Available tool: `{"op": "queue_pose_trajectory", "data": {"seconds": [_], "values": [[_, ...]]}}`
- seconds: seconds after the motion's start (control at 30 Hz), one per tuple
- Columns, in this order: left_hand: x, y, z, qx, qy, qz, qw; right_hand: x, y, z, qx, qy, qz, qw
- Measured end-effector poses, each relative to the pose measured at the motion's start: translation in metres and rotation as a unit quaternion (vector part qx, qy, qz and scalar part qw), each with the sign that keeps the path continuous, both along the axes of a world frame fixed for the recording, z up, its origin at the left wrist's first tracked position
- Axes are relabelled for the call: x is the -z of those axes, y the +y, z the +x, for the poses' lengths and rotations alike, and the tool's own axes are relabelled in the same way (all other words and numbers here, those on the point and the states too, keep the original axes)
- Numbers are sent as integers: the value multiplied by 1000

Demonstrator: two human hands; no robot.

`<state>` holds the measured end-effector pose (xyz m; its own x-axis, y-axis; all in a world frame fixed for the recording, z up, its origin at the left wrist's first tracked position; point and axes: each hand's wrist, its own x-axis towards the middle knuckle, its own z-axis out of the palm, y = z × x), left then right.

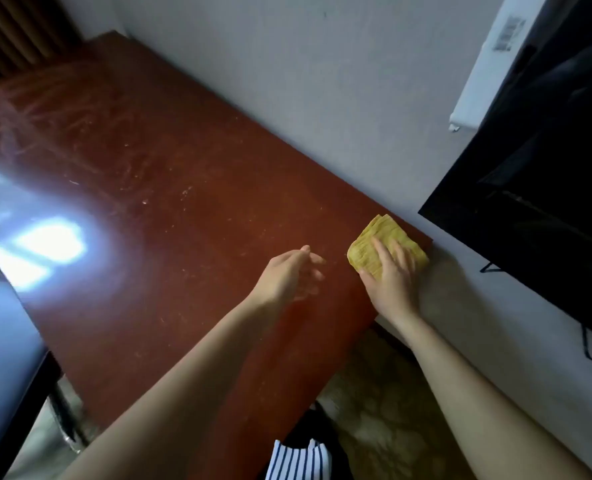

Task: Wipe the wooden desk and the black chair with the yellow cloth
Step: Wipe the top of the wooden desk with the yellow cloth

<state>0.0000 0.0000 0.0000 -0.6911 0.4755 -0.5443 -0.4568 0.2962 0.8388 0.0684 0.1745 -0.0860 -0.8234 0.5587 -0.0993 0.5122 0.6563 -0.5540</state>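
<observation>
Right hand [389, 282] flat on the yellow cloth [361, 255] at the wooden bench's [183, 220] corner.
Its fingers [381, 253] lie straight and slightly spread, pressing the cloth down just beside the wall. To their left, the left hand [287, 276] hovers over the bench, fingers [313, 260] loosely curled, holding nothing. The black chair [0, 341] stands far left.

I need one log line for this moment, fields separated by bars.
step: desk wipe | right hand: pressing yellow cloth at desk corner by wall | left hand: open, holding nothing
</observation>
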Motion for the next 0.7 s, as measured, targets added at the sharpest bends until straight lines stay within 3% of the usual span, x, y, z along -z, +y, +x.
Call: {"op": "queue_pose_trajectory", "data": {"seconds": [0.17, 0.33, 0.6, 0.7], "values": [[13, -1, 8, 40, 71, -59, 995, 7, 23, -18, -22, -124, 72, 989], [22, -5, 16, 98, 124, -101, 982, 18, 39, -31, -12, -159, 91, 983], [29, -15, 18, 109, 139, -128, 976, 42, 26, -19, -28, -98, 117, 988], [36, -16, 22, 131, 158, -161, 965, 52, 15, -8, -53, -25, 139, 989]]}}
